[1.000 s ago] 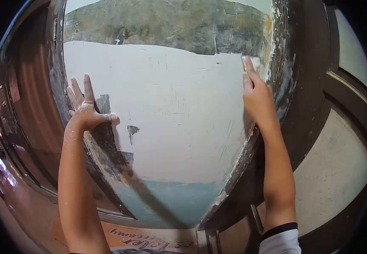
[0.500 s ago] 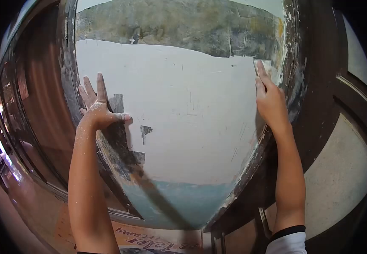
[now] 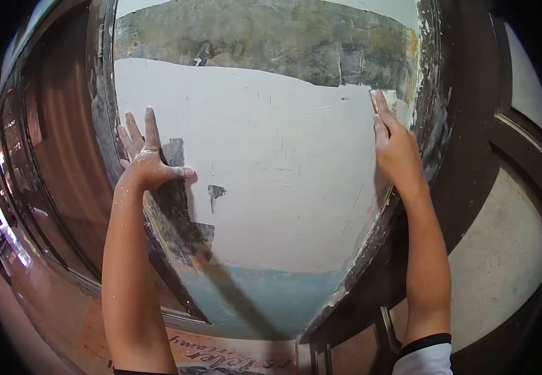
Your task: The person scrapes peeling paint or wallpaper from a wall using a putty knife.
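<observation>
My left hand (image 3: 148, 165) lies spread on the left part of a white-coated panel (image 3: 271, 169), thumb pointing right, its skin dusted with white specks. Beside and below it are bare grey patches (image 3: 172, 203). Near the panel's upper right edge, my right hand (image 3: 397, 147) is wrapped round a flat scraper (image 3: 391, 100), with the index finger stretched along it. The scraper's blade rests against the surface, just below a bare grey-green band (image 3: 252, 37); most of its handle is hidden by the hand.
A rough, flaking frame (image 3: 430, 81) borders the panel. Dark wooden panelling (image 3: 471, 156) stands at the right and a brown door (image 3: 65, 125) at the left. Printed cardboard (image 3: 221, 355) lies on the floor below, under a blue-green strip (image 3: 277, 294).
My right hand and the scraper have shifted slightly left along the panel. My left hand stays in the same place on the surface.
</observation>
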Tool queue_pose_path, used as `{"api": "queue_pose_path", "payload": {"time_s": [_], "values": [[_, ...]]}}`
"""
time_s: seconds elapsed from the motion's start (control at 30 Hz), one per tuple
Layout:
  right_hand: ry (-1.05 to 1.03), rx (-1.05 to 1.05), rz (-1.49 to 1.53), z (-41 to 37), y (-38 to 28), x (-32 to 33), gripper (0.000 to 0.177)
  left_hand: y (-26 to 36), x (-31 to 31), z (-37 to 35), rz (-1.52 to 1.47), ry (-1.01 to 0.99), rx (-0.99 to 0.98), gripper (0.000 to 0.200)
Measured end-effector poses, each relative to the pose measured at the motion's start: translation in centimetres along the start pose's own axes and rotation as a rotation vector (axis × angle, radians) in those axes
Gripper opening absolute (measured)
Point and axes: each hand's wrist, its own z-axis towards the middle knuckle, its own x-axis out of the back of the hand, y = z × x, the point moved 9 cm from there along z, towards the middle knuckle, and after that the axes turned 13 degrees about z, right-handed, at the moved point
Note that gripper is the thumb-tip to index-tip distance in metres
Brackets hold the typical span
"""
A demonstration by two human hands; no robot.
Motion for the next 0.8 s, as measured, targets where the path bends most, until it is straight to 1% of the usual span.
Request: {"api": "queue_pose_path", "payload": {"time_s": [0.07,0.13,0.2,0.23,0.27,0.33,0.37,0.47,0.53,0.6,0.67,0.73,0.8], "values": [[-0.021,-0.009,0.040,0.51,-0.21,0.03,0.052,0.20,0.09,-0.05,-0.010,0.004,-0.011,0.177],[-0.028,-0.018,0.005,0.43,-0.13,0.03,0.052,0.33,0.12,0.12,0.000,-0.002,-0.004,0.177],[-0.006,0.038,0.003,0.01,-0.32,0.09,0.052,0.38,0.15,-0.07,0.001,-0.022,0.001,0.178],[-0.030,-0.006,-0.007,0.02,-0.30,0.07,0.052,0.19,-0.04,0.22,0.005,0.002,-0.008,0.182],[-0.032,-0.006,-0.006,0.14,-0.63,0.13,0.052,0.10,-0.06,0.18,0.006,0.001,-0.007,0.182],[-0.053,-0.044,-0.019,0.36,-0.50,0.14,0.052,0.39,0.22,0.04,0.037,-0.018,0.007,0.178],[-0.041,0.035,-0.029,0.45,-0.07,-0.04,0.052,0.35,0.22,-0.06,0.008,0.001,-0.010,0.177],[-0.036,0.031,-0.012,0.11,-0.12,-0.10,0.052,0.29,0.19,-0.11,0.010,0.033,-0.012,0.179],[-0.044,-0.010,-0.039,0.35,-0.12,-0.36,0.052,0.38,0.37,-0.29,0.010,0.019,-0.016,0.179],[-0.016,0.033,-0.018,0.57,-0.48,-0.12,0.052,0.43,0.34,-0.18,0.013,0.012,-0.005,0.178],[-0.026,0.027,-0.026,0.04,-0.66,0.07,0.051,0.36,0.25,0.10,0.025,0.016,-0.007,0.177],[-0.051,-0.028,-0.025,-0.12,-0.14,-0.19,0.051,0.26,0.12,0.01,0.008,0.027,-0.015,0.178],[-0.023,-0.006,-0.003,0.17,-0.08,-0.20,0.052,0.38,0.17,0.03,0.011,0.026,-0.027,0.178]]}}
